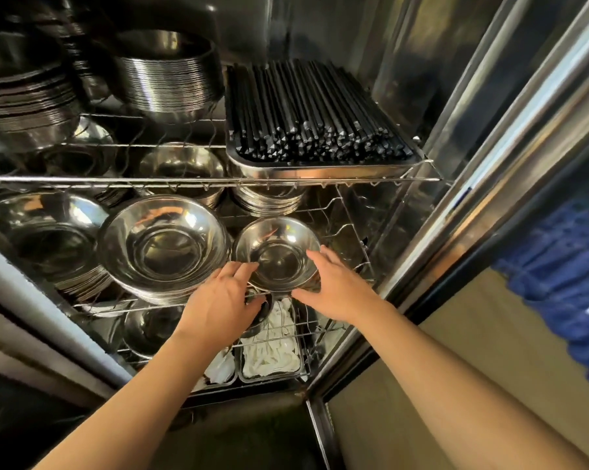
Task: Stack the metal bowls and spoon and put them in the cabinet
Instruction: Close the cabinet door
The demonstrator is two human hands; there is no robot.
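Observation:
A small metal bowl (pixel 277 253) sits at the front right of the cabinet's middle wire shelf (pixel 350 228). My left hand (pixel 222 296) rests against its left lower rim, fingers curled on the edge. On the right rim lies my right hand (pixel 333 283), thumb under the bowl's side. Both hands grip this bowl between them. Left of it stands a stack of larger metal bowls (pixel 162 245). No spoon is visible.
On the top shelf a metal tray (pixel 320 171) holds several black chopsticks, with tall bowl stacks (pixel 166 79) behind. More bowl stacks (pixel 52 242) fill the left. Trays of white cloth (pixel 272 347) lie on the bottom shelf. The open cabinet door (pixel 510 147) stands at right.

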